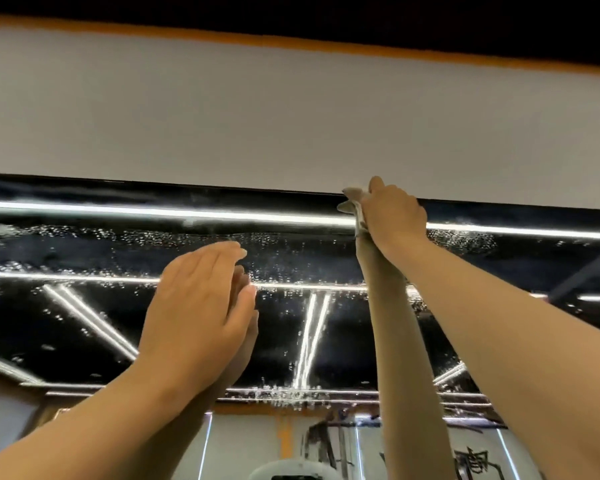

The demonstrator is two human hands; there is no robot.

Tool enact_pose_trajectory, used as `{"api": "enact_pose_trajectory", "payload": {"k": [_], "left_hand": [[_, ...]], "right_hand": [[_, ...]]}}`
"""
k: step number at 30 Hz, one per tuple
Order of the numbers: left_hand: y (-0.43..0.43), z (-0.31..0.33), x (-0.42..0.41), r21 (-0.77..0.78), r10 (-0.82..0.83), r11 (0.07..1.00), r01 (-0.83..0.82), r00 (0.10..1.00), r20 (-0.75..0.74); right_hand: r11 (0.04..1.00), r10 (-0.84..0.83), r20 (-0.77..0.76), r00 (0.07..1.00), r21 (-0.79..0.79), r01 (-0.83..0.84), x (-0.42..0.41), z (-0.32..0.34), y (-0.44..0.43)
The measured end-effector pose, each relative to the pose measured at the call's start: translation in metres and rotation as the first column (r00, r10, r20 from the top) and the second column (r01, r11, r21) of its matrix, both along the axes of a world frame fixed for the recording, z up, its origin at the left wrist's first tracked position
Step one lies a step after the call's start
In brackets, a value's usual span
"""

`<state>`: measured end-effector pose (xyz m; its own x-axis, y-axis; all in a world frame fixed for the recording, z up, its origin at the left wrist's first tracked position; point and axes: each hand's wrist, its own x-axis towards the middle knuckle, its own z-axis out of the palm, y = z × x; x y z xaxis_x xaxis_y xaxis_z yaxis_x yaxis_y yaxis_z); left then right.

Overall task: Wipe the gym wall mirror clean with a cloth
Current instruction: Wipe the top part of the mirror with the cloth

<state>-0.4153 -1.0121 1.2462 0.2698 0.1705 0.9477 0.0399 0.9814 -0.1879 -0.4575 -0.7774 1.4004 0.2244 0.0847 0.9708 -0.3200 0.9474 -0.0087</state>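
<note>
The wall mirror (84, 327) fills the lower half of the view and is speckled with water droplets. It reflects a dark ceiling with bright light strips. My right hand (394, 216) is raised to the mirror's top edge and holds a small pale cloth (354, 202) against the glass; most of the cloth is hidden under the fingers. My left hand (194, 306) lies flat against the mirror lower down, with straight fingers and nothing in it. Both arms appear reflected in the glass.
A plain white wall (291, 116) rises above the mirror's top edge, with an orange stripe (222, 38) and a dark ceiling above that. Gym equipment is dimly reflected near the bottom of the mirror (326, 445).
</note>
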Motion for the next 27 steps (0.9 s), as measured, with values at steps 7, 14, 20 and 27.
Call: {"api": "enact_pose_trajectory", "payload": {"k": [7,14,20,27], "left_hand": [[0.004,-0.003,-0.006,0.062,-0.028,0.998,0.031,0.999,-0.038],[0.002,-0.004,-0.007,0.064,-0.060,0.996,0.064,0.997,-0.057],[0.001,0.000,-0.006,0.052,-0.106,0.993,0.110,0.992,-0.061],[0.000,-0.002,-0.010,0.015,-0.080,0.997,0.081,0.996,-0.051]], "right_hand": [[1.000,0.015,0.028,1.000,0.008,-0.015,0.001,-0.003,0.012],[0.997,0.061,0.009,0.998,-0.055,-0.060,-0.005,0.003,0.008],[0.994,0.088,-0.021,0.996,-0.068,-0.089,-0.012,0.011,0.010],[0.983,0.172,0.019,0.985,-0.060,-0.171,-0.009,0.010,0.014]]}}
